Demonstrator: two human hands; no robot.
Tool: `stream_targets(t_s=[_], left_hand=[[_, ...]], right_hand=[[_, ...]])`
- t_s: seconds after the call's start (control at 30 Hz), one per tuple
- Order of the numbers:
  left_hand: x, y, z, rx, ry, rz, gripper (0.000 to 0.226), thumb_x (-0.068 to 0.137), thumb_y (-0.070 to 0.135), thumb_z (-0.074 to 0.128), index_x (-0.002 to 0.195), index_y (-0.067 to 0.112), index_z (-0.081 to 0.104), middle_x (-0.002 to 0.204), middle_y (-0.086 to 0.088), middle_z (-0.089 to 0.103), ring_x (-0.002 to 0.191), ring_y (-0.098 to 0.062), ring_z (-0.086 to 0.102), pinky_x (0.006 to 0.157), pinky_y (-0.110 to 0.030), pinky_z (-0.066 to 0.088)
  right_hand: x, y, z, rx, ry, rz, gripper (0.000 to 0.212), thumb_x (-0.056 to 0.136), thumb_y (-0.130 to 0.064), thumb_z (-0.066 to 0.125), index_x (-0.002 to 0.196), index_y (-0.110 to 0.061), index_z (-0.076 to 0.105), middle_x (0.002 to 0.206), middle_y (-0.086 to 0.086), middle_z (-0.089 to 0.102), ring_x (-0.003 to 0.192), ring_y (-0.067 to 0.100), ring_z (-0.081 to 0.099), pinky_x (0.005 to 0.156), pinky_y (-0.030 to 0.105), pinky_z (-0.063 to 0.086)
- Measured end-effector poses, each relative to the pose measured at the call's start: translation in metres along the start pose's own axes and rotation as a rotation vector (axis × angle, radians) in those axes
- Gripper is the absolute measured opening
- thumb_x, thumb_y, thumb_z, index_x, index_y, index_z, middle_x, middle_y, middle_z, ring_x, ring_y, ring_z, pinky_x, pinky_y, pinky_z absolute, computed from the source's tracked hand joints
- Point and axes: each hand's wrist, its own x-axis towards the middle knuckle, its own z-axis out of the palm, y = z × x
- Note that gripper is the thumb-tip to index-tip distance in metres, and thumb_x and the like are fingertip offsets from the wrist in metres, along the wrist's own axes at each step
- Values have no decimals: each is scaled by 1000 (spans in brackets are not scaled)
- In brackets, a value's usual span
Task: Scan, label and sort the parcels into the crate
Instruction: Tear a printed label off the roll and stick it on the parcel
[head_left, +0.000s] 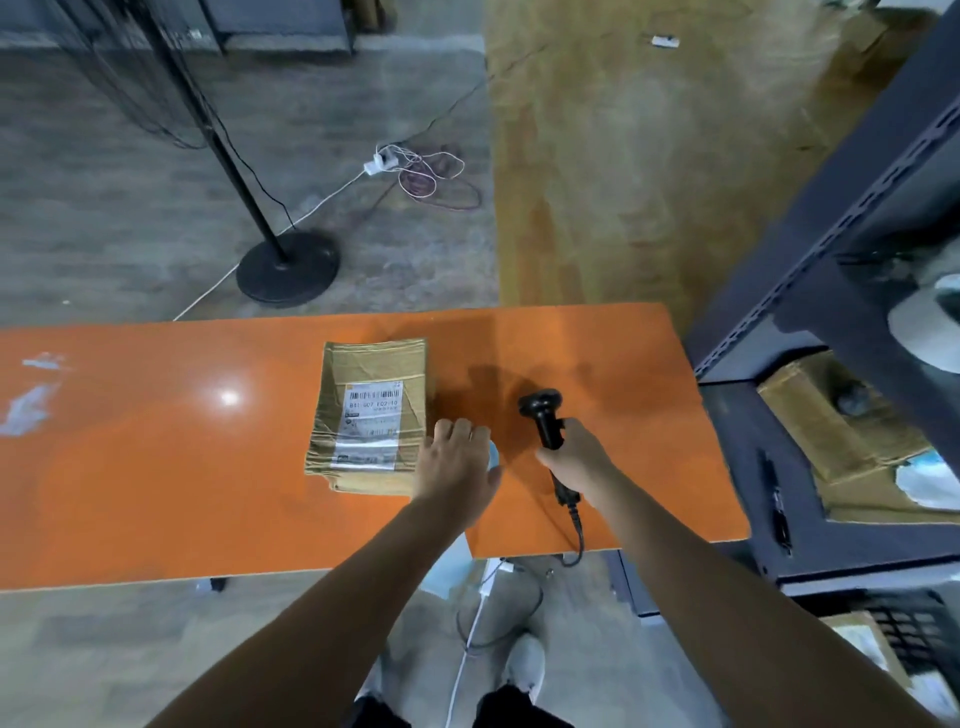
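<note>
My right hand (576, 457) gripped the handle of the black handheld barcode scanner (543, 410), fingers wrapped fully round it, head pointing away from me. The flat brown cardboard parcel (371, 374) with a white shipping label (371, 423) lay label-up on the glossy orange table (156, 441), just left of the scanner. My left hand (457, 462) rested palm-down at the parcel's near right corner, over a small pale blue object (494, 456). I could not tell whether it gripped anything.

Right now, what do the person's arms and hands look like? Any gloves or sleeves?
The left arm and right arm are bare, no sleeves showing. The left hand and right hand wear no gloves; I see no watch or bracelet.
</note>
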Motion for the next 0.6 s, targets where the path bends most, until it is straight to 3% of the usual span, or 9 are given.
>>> stream_targets(t_s=[0.13, 0.3, 0.4, 0.47, 0.6], left_hand=[[-3, -3, 3, -30, -5, -34, 41, 90, 41, 57, 124, 19, 55, 118, -4, 54, 114, -26, 47, 92, -34, 39], [-9, -11, 1, -89, 24, -40, 35, 91, 35, 57, 122, 17, 56, 117, -4, 54, 114, -25, 46, 91, -35, 41], [-10, -17, -5, -143, 76, -48, 30, 89, 29, 59, 114, 13, 61, 110, -8, 57, 109, -30, 49, 87, -40, 43], [-10, -24, -10, -185, 99, -71, 29, 90, 28, 59, 115, 13, 62, 112, -8, 58, 110, -30, 48, 88, -41, 42], [-14, -43, -19, -216, 120, -106, 31, 90, 25, 58, 119, 13, 63, 116, -9, 59, 113, -30, 48, 89, -41, 43]], right_hand=[[1, 3, 4, -1, 15, 3, 31, 95, -19, 59, 119, -10, 42, 81, 5, 51, 65, 20, 49, 53, 30, 35], [-2, -1, 13, -36, 129, -3, 32, 95, -17, 53, 125, -6, 47, 95, 11, 57, 69, 22, 54, 52, 29, 36], [-11, -13, 15, -149, 263, 2, 31, 96, -19, 49, 125, -10, 49, 117, 11, 52, 101, 30, 55, 77, 42, 50], [-19, -24, 18, -246, 331, -40, 34, 97, -20, 47, 131, -15, 50, 127, 9, 49, 118, 29, 47, 93, 45, 46], [-29, -49, 40, -187, 291, -233, 31, 97, -22, 50, 126, -13, 57, 125, 7, 57, 117, 24, 52, 94, 40, 48]])
